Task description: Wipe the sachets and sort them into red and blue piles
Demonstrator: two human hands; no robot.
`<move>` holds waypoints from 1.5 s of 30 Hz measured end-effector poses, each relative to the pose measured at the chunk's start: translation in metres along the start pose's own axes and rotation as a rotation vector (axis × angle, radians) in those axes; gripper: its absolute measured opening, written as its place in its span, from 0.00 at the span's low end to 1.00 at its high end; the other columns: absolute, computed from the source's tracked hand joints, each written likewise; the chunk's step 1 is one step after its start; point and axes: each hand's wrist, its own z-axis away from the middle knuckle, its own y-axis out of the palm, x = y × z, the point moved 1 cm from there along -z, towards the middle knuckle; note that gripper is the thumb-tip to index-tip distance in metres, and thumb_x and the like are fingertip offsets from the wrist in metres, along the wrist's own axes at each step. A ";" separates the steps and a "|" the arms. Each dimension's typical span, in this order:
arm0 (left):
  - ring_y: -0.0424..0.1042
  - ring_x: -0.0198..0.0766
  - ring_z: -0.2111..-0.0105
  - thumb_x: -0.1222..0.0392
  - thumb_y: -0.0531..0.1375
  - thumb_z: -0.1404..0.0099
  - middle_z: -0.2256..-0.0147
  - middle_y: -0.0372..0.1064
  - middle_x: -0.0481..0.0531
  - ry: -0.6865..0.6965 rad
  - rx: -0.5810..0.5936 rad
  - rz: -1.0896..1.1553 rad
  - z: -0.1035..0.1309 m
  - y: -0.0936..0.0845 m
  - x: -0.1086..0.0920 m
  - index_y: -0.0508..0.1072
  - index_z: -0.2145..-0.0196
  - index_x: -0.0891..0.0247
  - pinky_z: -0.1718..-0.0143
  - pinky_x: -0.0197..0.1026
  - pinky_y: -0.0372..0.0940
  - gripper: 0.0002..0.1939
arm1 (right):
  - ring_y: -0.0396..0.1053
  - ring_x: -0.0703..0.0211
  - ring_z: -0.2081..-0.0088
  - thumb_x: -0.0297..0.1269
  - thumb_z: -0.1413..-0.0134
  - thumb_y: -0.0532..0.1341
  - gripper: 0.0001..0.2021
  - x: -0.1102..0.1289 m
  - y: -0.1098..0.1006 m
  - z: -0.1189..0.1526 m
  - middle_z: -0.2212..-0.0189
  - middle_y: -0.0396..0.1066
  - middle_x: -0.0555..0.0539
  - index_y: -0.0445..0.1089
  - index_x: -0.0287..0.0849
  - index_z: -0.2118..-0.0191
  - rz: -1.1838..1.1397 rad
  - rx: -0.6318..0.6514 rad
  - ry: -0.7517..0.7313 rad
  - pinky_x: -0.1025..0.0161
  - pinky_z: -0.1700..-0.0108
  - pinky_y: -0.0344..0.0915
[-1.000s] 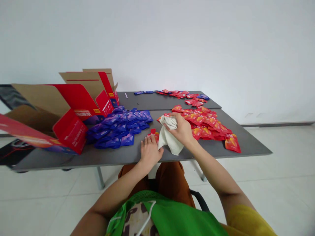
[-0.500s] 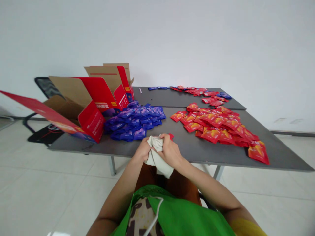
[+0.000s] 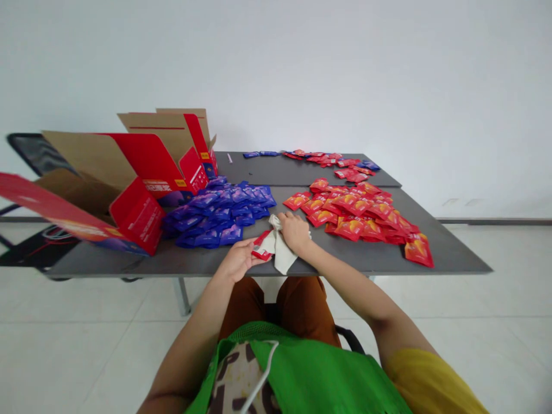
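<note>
Near the front edge of the dark table, my left hand (image 3: 238, 260) holds a red packet (image 3: 264, 246) by its left side, with the fingers closed on it. The packet's right part lies under or against a whitish cloth (image 3: 283, 253). My right hand (image 3: 295, 231) grips the bunched upper part of the cloth, whose loose end hangs toward the table edge. A heap of blue packets (image 3: 224, 210) lies to the left of the hands. Many red packets (image 3: 357, 213) are piled to the right.
Open red cardboard boxes (image 3: 140, 215) stand along the left side of the table (image 3: 345, 261). More packets (image 3: 319, 158) lie on the far table section, near a small pen-like item (image 3: 229, 158). A black chair (image 3: 30, 152) is behind the boxes.
Both hands have moved forward onto the table with the cloth. My left hand has let go of the cloth and now holds the red packet. The view has shifted to the right.
</note>
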 end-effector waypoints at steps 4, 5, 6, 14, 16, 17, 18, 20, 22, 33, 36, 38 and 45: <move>0.76 0.45 0.66 0.71 0.58 0.44 0.63 0.75 0.64 -0.008 -0.026 0.046 -0.001 -0.002 -0.003 0.73 0.58 0.75 0.59 0.54 0.71 0.15 | 0.67 0.54 0.53 0.30 0.41 0.53 0.18 -0.015 -0.020 0.000 0.50 0.67 0.45 0.60 0.49 0.46 -0.114 -0.124 -0.043 0.64 0.61 0.64; 0.76 0.44 0.67 0.72 0.57 0.44 0.64 0.76 0.63 -0.003 -0.056 0.058 -0.001 -0.002 -0.003 0.73 0.59 0.75 0.60 0.52 0.71 0.14 | 0.67 0.54 0.53 0.31 0.42 0.54 0.17 -0.015 -0.025 0.005 0.50 0.67 0.46 0.60 0.49 0.47 -0.164 -0.165 -0.108 0.65 0.59 0.63; 0.76 0.42 0.68 0.72 0.57 0.45 0.65 0.76 0.63 0.002 -0.086 0.069 -0.001 -0.002 -0.002 0.74 0.60 0.75 0.61 0.50 0.72 0.13 | 0.66 0.55 0.52 0.32 0.42 0.55 0.16 -0.013 -0.028 0.011 0.50 0.67 0.46 0.61 0.48 0.47 -0.212 -0.195 -0.191 0.65 0.58 0.63; 0.74 0.39 0.72 0.76 0.57 0.52 0.69 0.76 0.59 0.021 0.005 0.103 0.003 -0.002 0.001 0.76 0.64 0.73 0.67 0.40 0.70 0.16 | 0.66 0.62 0.50 0.43 0.38 0.55 0.13 0.010 -0.005 0.043 0.53 0.71 0.52 0.69 0.54 0.49 -0.361 0.013 -0.654 0.69 0.52 0.58; 0.75 0.41 0.70 0.76 0.57 0.51 0.68 0.76 0.61 0.007 -0.008 0.101 0.003 -0.003 0.002 0.76 0.65 0.74 0.64 0.43 0.70 0.15 | 0.67 0.63 0.51 0.46 0.38 0.55 0.14 0.010 0.003 0.037 0.52 0.70 0.52 0.69 0.54 0.49 -0.370 0.003 -0.566 0.69 0.53 0.60; 0.75 0.42 0.69 0.76 0.57 0.50 0.69 0.76 0.61 0.000 -0.026 0.104 0.002 -0.003 0.002 0.75 0.66 0.74 0.62 0.45 0.70 0.13 | 0.68 0.62 0.52 0.48 0.38 0.55 0.14 0.009 0.005 0.032 0.52 0.71 0.52 0.69 0.54 0.50 -0.346 -0.001 -0.501 0.69 0.55 0.61; 0.75 0.42 0.69 0.76 0.57 0.49 0.69 0.76 0.62 -0.007 -0.041 0.107 0.001 -0.003 0.002 0.75 0.65 0.74 0.61 0.47 0.70 0.12 | 0.69 0.61 0.54 0.50 0.38 0.54 0.15 0.008 0.007 0.026 0.53 0.71 0.51 0.69 0.53 0.51 -0.299 0.002 -0.422 0.68 0.57 0.62; 0.76 0.43 0.68 0.74 0.57 0.46 0.67 0.76 0.62 -0.011 -0.052 0.107 0.001 -0.002 0.002 0.75 0.63 0.75 0.59 0.49 0.70 0.12 | 0.71 0.59 0.57 0.50 0.39 0.54 0.14 0.005 0.007 0.010 0.56 0.72 0.49 0.70 0.52 0.54 -0.181 0.016 -0.256 0.66 0.61 0.63; 0.76 0.44 0.67 0.74 0.58 0.45 0.64 0.76 0.63 -0.006 -0.034 0.097 0.000 0.000 0.002 0.74 0.60 0.74 0.59 0.50 0.71 0.14 | 0.71 0.56 0.59 0.49 0.39 0.54 0.14 0.001 0.003 -0.006 0.57 0.73 0.47 0.71 0.50 0.55 -0.101 0.031 -0.144 0.65 0.62 0.63; 0.75 0.40 0.73 0.75 0.54 0.47 0.71 0.75 0.58 0.049 -0.106 0.139 -0.007 0.003 0.004 0.74 0.64 0.73 0.67 0.43 0.71 0.13 | 0.67 0.59 0.55 0.43 0.40 0.57 0.12 -0.004 -0.024 0.024 0.57 0.71 0.49 0.71 0.52 0.52 -0.292 -0.138 -0.613 0.68 0.60 0.58; 0.71 0.35 0.78 0.78 0.53 0.50 0.74 0.74 0.54 0.011 -0.046 0.105 -0.006 0.003 0.004 0.75 0.66 0.72 0.74 0.35 0.66 0.16 | 0.65 0.61 0.53 0.41 0.39 0.56 0.11 0.007 -0.009 0.039 0.56 0.70 0.49 0.72 0.52 0.53 -0.367 -0.082 -0.842 0.68 0.59 0.57; 0.71 0.34 0.78 0.79 0.54 0.50 0.73 0.74 0.54 -0.040 0.024 0.090 -0.005 0.002 0.002 0.75 0.64 0.72 0.75 0.34 0.65 0.17 | 0.65 0.62 0.53 0.38 0.39 0.57 0.11 0.012 0.002 0.040 0.55 0.70 0.50 0.72 0.51 0.53 -0.406 -0.057 -0.814 0.69 0.61 0.57; 0.75 0.39 0.67 0.68 0.57 0.38 0.66 0.75 0.60 -0.059 0.005 0.167 0.001 -0.003 0.002 0.74 0.62 0.72 0.61 0.43 0.70 0.08 | 0.67 0.61 0.54 0.47 0.39 0.56 0.15 0.001 0.015 0.014 0.53 0.68 0.51 0.67 0.53 0.49 -0.383 -0.041 -0.482 0.69 0.59 0.60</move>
